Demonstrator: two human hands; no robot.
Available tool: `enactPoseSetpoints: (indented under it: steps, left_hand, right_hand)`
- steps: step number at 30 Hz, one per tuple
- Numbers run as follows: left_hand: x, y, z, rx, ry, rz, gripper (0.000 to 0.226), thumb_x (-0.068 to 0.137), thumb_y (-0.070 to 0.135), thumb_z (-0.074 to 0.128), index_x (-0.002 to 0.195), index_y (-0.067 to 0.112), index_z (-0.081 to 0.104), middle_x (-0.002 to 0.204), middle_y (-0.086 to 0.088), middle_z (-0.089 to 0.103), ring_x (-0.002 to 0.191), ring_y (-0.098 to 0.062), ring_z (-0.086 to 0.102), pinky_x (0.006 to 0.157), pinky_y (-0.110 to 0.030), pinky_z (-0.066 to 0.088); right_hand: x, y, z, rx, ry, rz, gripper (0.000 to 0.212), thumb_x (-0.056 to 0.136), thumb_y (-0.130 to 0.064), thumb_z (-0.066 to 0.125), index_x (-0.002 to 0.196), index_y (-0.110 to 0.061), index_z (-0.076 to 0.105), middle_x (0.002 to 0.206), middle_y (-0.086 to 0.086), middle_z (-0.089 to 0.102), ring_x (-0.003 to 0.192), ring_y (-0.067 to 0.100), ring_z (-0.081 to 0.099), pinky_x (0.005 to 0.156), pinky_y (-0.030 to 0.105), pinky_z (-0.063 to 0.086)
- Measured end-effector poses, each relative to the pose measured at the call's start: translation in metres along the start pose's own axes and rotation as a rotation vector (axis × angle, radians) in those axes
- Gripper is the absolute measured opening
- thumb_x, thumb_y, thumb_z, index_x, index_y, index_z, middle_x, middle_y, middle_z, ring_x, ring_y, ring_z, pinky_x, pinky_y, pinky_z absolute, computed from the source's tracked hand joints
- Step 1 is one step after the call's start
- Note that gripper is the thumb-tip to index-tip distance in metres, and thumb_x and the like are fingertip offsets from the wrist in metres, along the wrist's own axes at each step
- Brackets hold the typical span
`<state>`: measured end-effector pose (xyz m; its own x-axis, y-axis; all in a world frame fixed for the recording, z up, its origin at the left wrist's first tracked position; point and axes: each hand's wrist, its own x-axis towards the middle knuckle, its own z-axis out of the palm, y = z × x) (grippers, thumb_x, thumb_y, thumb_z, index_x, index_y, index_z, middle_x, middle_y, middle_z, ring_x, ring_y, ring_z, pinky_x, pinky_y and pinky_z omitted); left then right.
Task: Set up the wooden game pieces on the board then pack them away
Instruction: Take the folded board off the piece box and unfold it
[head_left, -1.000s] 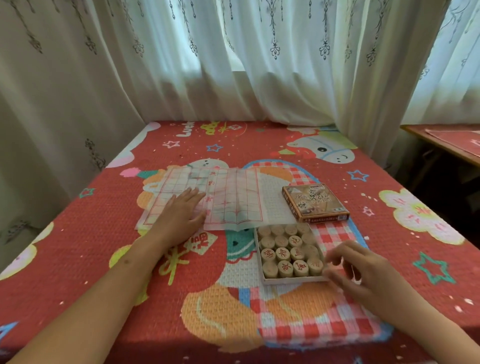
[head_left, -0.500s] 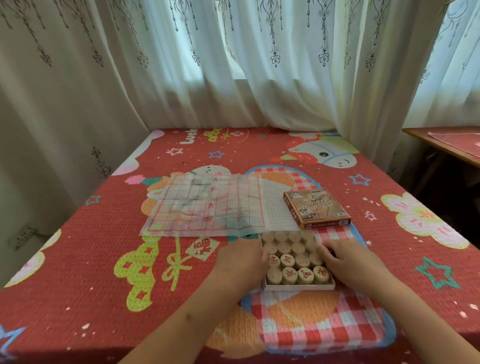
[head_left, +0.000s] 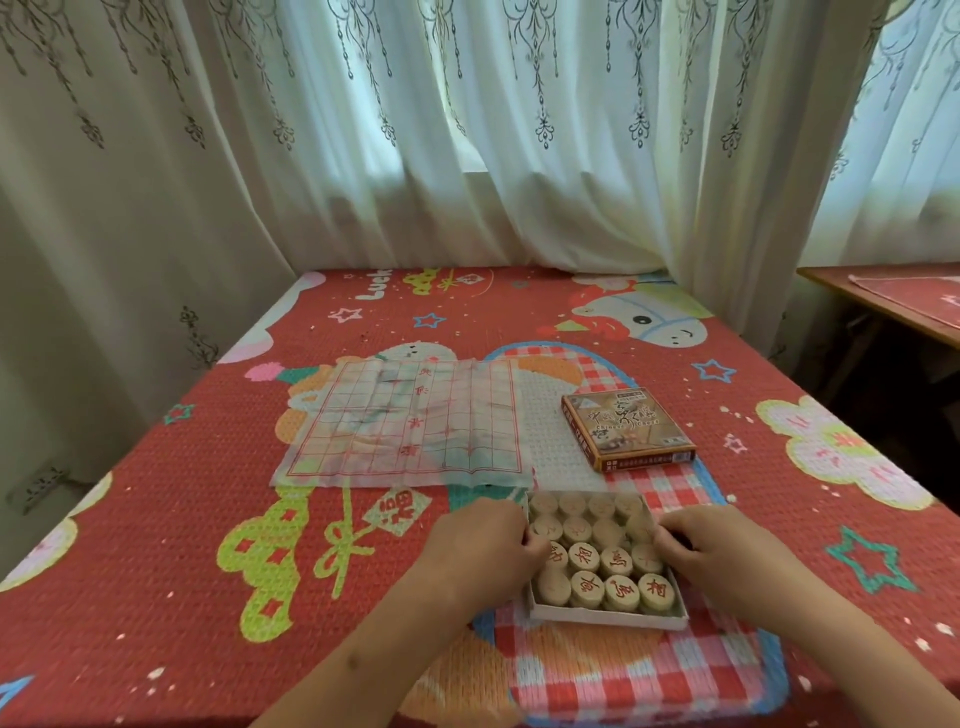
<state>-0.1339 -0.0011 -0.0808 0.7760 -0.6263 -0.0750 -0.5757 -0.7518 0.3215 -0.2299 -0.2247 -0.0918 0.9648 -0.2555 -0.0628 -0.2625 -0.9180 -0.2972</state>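
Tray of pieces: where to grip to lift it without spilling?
Grip the tray by its left and right walls, one hand from each side, kept level. It is shallow, open-topped, full of loose round pieces and flat on the mat, so a one-sided grab would likely tip it. The left hand and right hand curl at those walls.

Red woven bedcover (head_left: 156, 519) printed with stars, flowers and a cartoon animal (head_left: 654, 322), blue-edged red-and-white checked patch (head_left: 639, 680) near the front, white sheer curtains (head_left: 467, 156) with dark embroidered pendants behind, wooden side table (head_left: 852, 299) far right under a red cloth (head_left: 919, 293)
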Motion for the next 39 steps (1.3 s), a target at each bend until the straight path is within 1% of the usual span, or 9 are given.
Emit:
enactPoseSetpoints:
  steps: [4, 13, 24, 26, 29, 31, 33, 36, 39]
  left_hand:
    - [0.008, 0.008, -0.006, -0.046, 0.054, -0.001, 0.035, 0.092, 0.037, 0.045, 0.062, 0.018, 0.046, 0.055, 0.004, 0.041, 0.047, -0.012, 0.033, 0.047, -0.027, 0.030]
    - [0.105, 0.029, -0.020, -0.108, 0.183, -0.075, 0.036, 0.094, 0.041, 0.047, 0.072, 0.015, 0.056, 0.074, -0.002, 0.063, 0.066, -0.021, 0.060, 0.060, -0.032, 0.048]
    - [0.166, 0.041, 0.000, -0.081, 0.212, -0.053, 0.030, 0.096, 0.030, 0.039, 0.075, 0.013, 0.052, 0.076, -0.005, 0.056, 0.068, -0.024, 0.053, 0.058, -0.030, 0.039]
    - [0.160, 0.026, -0.005, -0.081, 0.285, 0.023, 0.040, 0.098, 0.032, 0.037, 0.064, 0.014, 0.049, 0.064, -0.002, 0.053, 0.056, -0.020, 0.049, 0.052, -0.027, 0.038]
    - [0.141, -0.021, -0.022, -0.047, 0.473, 0.081, 0.041, 0.100, 0.030, 0.036, 0.066, 0.014, 0.050, 0.059, 0.002, 0.048, 0.050, -0.014, 0.043, 0.050, -0.029, 0.042]
    - [0.129, -0.064, -0.032, -0.021, 0.538, 0.038, 0.034, 0.100, 0.028, 0.036, 0.075, 0.015, 0.055, 0.069, 0.002, 0.054, 0.061, -0.016, 0.052, 0.058, -0.032, 0.049]
    - [0.120, -0.106, -0.037, -0.019, 0.501, -0.014, 0.028, 0.100, 0.028, 0.036, 0.094, 0.017, 0.061, 0.093, 0.000, 0.061, 0.086, -0.019, 0.059, 0.074, -0.037, 0.052]
    - [0.104, -0.148, -0.036, -0.015, 0.375, -0.089, 0.035, 0.101, 0.030, 0.036, 0.131, 0.023, 0.054, 0.138, 0.001, 0.052, 0.123, -0.020, 0.050, 0.103, -0.039, 0.042]
    - [0.092, -0.167, -0.032, -0.023, 0.307, -0.116, 0.047, 0.103, 0.029, 0.033, 0.150, 0.024, 0.035, 0.159, 0.002, 0.029, 0.146, -0.015, 0.025, 0.118, -0.033, 0.019]
  right_hand:
    - [0.006, 0.005, -0.016, -0.017, -0.020, 0.011, 0.043, 0.098, -0.036, 0.043, 0.060, -0.017, 0.044, 0.052, -0.004, 0.042, 0.043, 0.008, 0.028, 0.048, 0.027, 0.025]
    - [0.100, 0.032, -0.070, -0.046, 0.019, 0.038, 0.042, 0.097, -0.037, 0.048, 0.065, -0.013, 0.061, 0.063, 0.001, 0.064, 0.054, 0.015, 0.050, 0.053, 0.031, 0.038]
    - [0.176, 0.072, -0.065, -0.153, -0.053, 0.133, 0.047, 0.099, -0.042, 0.044, 0.084, -0.004, 0.068, 0.083, 0.012, 0.071, 0.074, 0.027, 0.063, 0.063, 0.035, 0.044]
    - [0.172, 0.069, -0.064, -0.168, 0.027, 0.196, 0.048, 0.099, -0.046, 0.038, 0.086, -0.010, 0.067, 0.086, 0.008, 0.070, 0.077, 0.026, 0.063, 0.069, 0.035, 0.049]
    - [0.144, 0.038, -0.059, -0.191, 0.433, 0.203, 0.045, 0.099, -0.046, 0.034, 0.080, -0.015, 0.060, 0.070, 0.001, 0.059, 0.067, 0.021, 0.057, 0.064, 0.034, 0.049]
    - [0.121, -0.007, -0.047, -0.160, 0.608, 0.039, 0.040, 0.100, -0.042, 0.037, 0.081, -0.015, 0.060, 0.063, -0.003, 0.054, 0.056, 0.016, 0.055, 0.054, 0.028, 0.045]
    - [0.106, -0.056, -0.029, -0.139, 0.580, -0.148, 0.036, 0.100, -0.042, 0.037, 0.091, -0.017, 0.063, 0.074, -0.005, 0.059, 0.060, 0.013, 0.057, 0.056, 0.028, 0.050]
    - [0.108, -0.124, 0.008, -0.158, 0.388, -0.343, 0.041, 0.101, -0.041, 0.032, 0.127, -0.020, 0.055, 0.123, -0.001, 0.059, 0.105, 0.017, 0.058, 0.093, 0.034, 0.046]
    - [0.124, -0.176, 0.044, -0.153, 0.214, -0.397, 0.049, 0.102, -0.031, 0.030, 0.149, -0.017, 0.030, 0.157, 0.004, 0.028, 0.140, 0.025, 0.031, 0.114, 0.041, 0.027]
